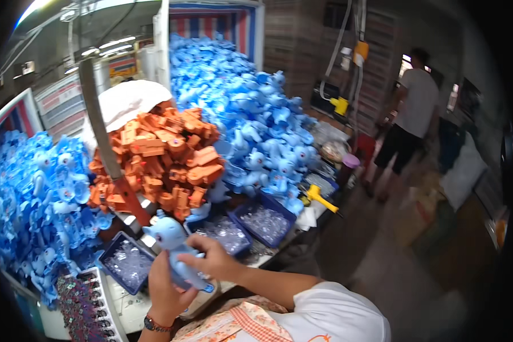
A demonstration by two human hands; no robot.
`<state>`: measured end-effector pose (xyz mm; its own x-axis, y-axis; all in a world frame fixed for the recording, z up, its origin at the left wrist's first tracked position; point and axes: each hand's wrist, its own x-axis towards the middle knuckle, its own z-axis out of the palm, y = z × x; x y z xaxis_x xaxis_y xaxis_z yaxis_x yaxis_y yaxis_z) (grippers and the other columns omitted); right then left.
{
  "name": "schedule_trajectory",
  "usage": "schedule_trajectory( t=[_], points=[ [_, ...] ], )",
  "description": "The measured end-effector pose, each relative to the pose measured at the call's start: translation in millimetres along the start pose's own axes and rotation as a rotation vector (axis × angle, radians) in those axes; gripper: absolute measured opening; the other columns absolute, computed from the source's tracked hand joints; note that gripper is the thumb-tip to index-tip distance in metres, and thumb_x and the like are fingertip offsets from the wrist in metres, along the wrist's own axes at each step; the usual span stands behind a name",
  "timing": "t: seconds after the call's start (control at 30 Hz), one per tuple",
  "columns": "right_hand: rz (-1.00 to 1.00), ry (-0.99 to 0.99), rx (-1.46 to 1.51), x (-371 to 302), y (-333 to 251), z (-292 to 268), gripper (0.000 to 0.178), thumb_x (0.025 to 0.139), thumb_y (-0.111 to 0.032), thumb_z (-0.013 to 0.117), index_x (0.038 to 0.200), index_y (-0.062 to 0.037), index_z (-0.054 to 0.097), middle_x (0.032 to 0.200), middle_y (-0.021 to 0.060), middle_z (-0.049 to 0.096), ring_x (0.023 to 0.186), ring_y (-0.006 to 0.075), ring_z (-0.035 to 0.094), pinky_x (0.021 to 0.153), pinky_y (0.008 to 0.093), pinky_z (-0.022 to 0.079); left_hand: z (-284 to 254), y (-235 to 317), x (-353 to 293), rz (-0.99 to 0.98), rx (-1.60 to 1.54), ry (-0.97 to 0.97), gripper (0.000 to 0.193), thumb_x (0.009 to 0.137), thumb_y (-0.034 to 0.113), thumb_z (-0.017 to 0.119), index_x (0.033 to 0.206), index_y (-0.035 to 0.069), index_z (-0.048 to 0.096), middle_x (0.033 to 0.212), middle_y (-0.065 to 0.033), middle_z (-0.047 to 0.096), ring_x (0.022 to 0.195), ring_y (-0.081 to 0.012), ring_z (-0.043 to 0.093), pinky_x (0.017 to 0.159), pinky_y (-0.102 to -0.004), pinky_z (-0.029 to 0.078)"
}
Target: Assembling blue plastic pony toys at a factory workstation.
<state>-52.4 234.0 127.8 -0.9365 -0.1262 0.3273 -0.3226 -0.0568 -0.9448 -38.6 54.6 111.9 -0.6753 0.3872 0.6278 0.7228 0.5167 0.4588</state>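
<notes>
A light blue plastic toy figure with a round head is held upright in front of me, over the near edge of the table. My left hand wraps round its lower body from the left. From the right, my right hand grips its side, with thumb and fingers pressed against it. Just beyond the figure are three dark blue trays of small clear plastic parts: a left tray, a middle tray and a right tray.
Blue toy parts heap at the left and back, with orange parts between. An upright metal post stands before them. Small dark pieces lie near left. A yellow tool lies right; another person stands beyond.
</notes>
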Motion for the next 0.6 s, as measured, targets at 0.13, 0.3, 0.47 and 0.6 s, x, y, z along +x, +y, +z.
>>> schedule_trajectory(
  t=[0.13, 0.3, 0.47, 0.6],
  points=[
    [-0.106, -0.095, -0.089, -11.5, 7.2, 45.9, 0.046, 0.082, -0.034, 0.076, 0.105, -0.0036, 0.051, 0.088, 0.0043, 0.055, 0.080, 0.0108, 0.050, 0.069, 0.0279, 0.045, 8.2, -18.6, -39.5, -0.198, -0.238, 0.121, 0.088, 0.074, 0.024, 0.076, 0.140, -0.009, 0.030, 0.122, -0.0210, 0.053, 0.107, -0.0301, 0.058, 0.092, -0.0390, 0.047],
    [-0.056, -0.300, 0.091, -21.7, -9.4, 48.8, 0.044, 0.083, -0.025, 0.075, 0.112, -0.0031, 0.051, 0.095, 0.0044, 0.054, 0.081, 0.0107, 0.054, 0.070, 0.0263, 0.046, 8.3, -39.2, -72.4, -0.450, -0.595, 0.054, 0.080, 0.085, 0.021, 0.064, 0.148, -0.002, 0.019, 0.138, -0.0153, 0.043, 0.121, -0.0247, 0.050, 0.102, -0.0384, 0.040],
    [-0.271, -0.257, -0.099, -44.5, -22.7, 29.3, 0.033, 0.084, -0.011, 0.071, 0.111, -0.0018, 0.055, 0.102, 0.0070, 0.054, 0.079, 0.0130, 0.058, 0.068, 0.0273, 0.048, 28.0, -83.3, -141.2, -0.558, -1.161, 0.096, 0.074, 0.088, 0.026, 0.052, 0.149, 0.001, 0.019, 0.146, -0.0176, 0.036, 0.128, -0.0295, 0.045, 0.110, -0.0433, 0.031],
    [-0.359, -0.159, -0.399, -56.7, -8.1, -4.0, 0.025, 0.085, -0.005, 0.069, 0.107, -0.0019, 0.058, 0.100, 0.0109, 0.056, 0.077, 0.0183, 0.060, 0.066, 0.0308, 0.048, -13.8, -20.2, -88.2, -0.455, -1.381, 0.178, 0.072, 0.087, 0.039, 0.046, 0.145, -0.001, 0.030, 0.134, -0.0217, 0.051, 0.120, -0.0333, 0.053, 0.104, -0.0442, 0.041]
  ],
)
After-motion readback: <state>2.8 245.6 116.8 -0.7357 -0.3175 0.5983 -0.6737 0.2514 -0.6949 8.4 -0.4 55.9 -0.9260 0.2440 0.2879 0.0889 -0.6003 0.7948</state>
